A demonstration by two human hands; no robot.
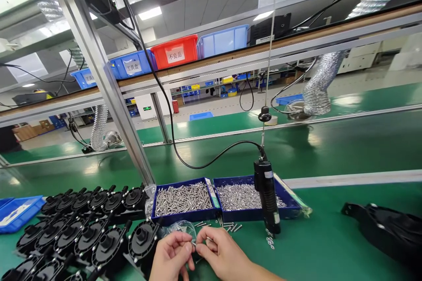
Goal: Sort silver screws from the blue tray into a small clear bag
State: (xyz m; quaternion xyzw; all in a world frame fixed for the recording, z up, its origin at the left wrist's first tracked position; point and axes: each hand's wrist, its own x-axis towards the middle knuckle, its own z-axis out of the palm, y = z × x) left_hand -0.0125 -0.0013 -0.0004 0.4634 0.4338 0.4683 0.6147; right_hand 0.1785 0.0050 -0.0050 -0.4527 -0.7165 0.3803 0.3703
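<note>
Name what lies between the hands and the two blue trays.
Loose screws and a crumpled clear bag lie there on the green table, as the head view shows.

Of the person, only two hands and part of one forearm are shown, all below the blue screw tray (184, 218). The left hand (172, 255), seen just below the tray's front wall, is bare and is cut off at the wrist by the picture's edge. The right hand (220, 252), below the tray's right corner, is likewise bare, and its forearm is uncovered as far as it is shown.
</note>
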